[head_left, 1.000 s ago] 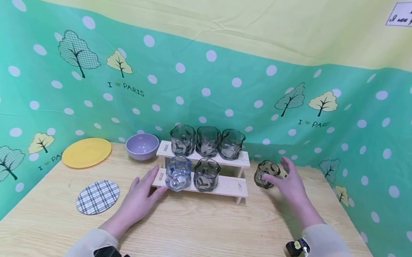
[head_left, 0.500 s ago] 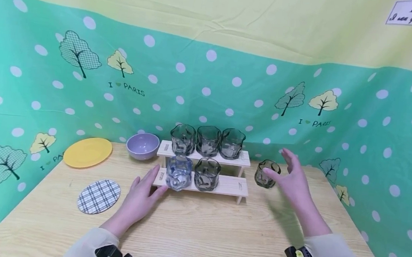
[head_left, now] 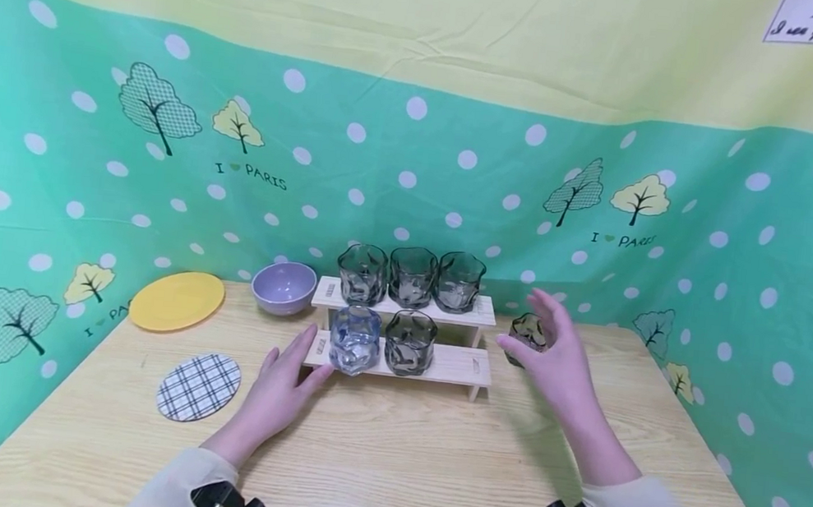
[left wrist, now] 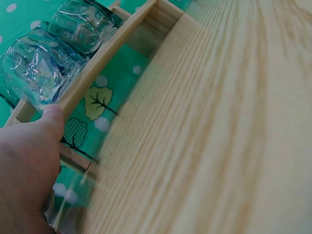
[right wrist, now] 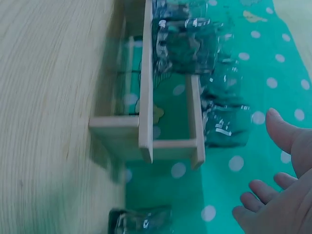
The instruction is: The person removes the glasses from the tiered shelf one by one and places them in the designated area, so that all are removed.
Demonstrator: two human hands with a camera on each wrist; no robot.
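My left hand (head_left: 280,393) rests at the left end of a two-tier wooden rack (head_left: 454,366), its thumb at the lower tier's front edge just below a clear blue-tinted glass (head_left: 355,343). Beside that glass stands a smoky grey glass (head_left: 409,345). On the upper tier three more grey glasses (head_left: 413,279) form a row. To the rack's right, my right hand (head_left: 561,369) is raised with fingers spread and nothing held. Behind it, partly hidden, a single grey glass (head_left: 527,330) stands on the table; the right wrist view shows this glass (right wrist: 144,222) apart from the hand.
Left of the rack sit a purple bowl (head_left: 284,288) and a yellow plate (head_left: 177,301). Nearer me lies a checkered oval mat (head_left: 199,387). A green and yellow patterned cloth (head_left: 386,160) walls off the back and sides of the wooden table (head_left: 391,467).
My right hand has come away from the lone grey glass, first drawing back to the right, then swinging left and up in front of it. The left hand stays put.
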